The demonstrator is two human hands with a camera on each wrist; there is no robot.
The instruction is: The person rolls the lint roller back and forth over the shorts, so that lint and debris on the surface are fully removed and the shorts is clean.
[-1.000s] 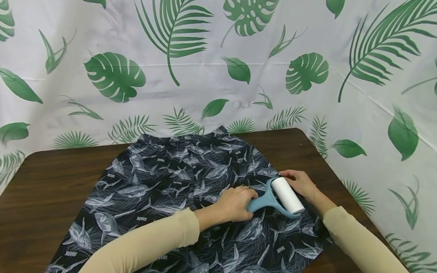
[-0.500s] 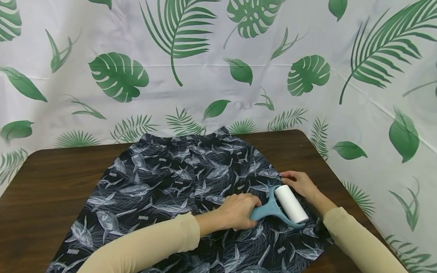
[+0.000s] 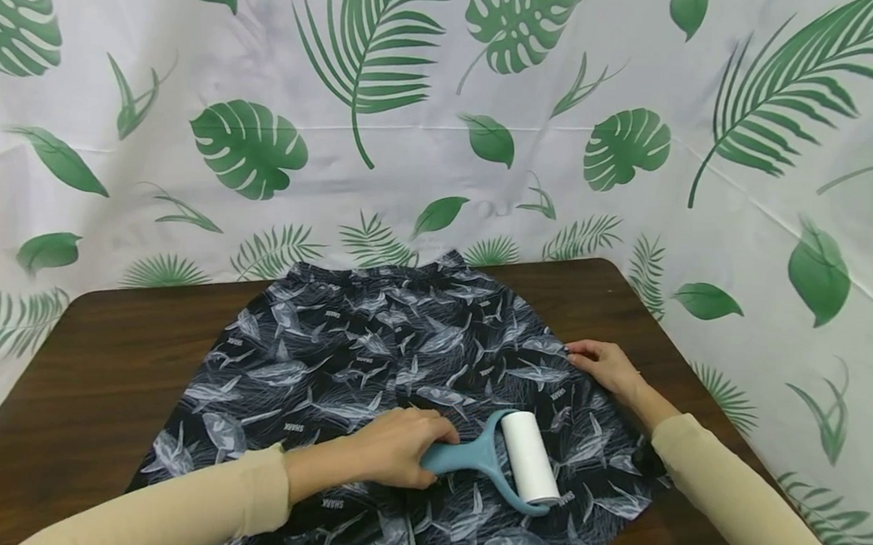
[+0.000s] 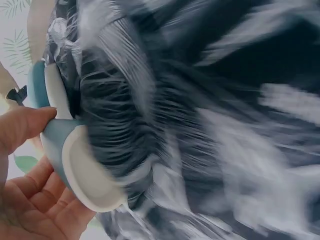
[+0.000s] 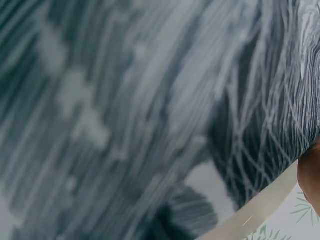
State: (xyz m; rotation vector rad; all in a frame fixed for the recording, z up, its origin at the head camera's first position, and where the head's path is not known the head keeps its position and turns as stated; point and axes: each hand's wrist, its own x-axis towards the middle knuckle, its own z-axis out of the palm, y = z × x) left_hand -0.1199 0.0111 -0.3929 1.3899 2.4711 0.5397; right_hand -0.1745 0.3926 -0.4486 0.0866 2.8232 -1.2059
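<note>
A lint roller with a blue forked handle and a white roll lies over the dark shark-print shorts. My left hand grips its handle from the left, thumb along the near side. In the left wrist view, fingers and thumb curl about the handle's pale end; the cloth there is blurred. At the right edge of the shorts, my right hand pinches the cloth between fingertips and thumb. Only a sliver of a finger shows in the right wrist view, beside the fabric's edge.
The shorts are spread on a dark brown wooden table, waistband toward the far edge. Behind and to the right hangs a white cloth with green leaves, close to the table's edges.
My left hand first slid the lint roller slightly right and nearer, then drew it back left and nearer, away from the right hand. The right hand has stayed at the shorts' edge.
</note>
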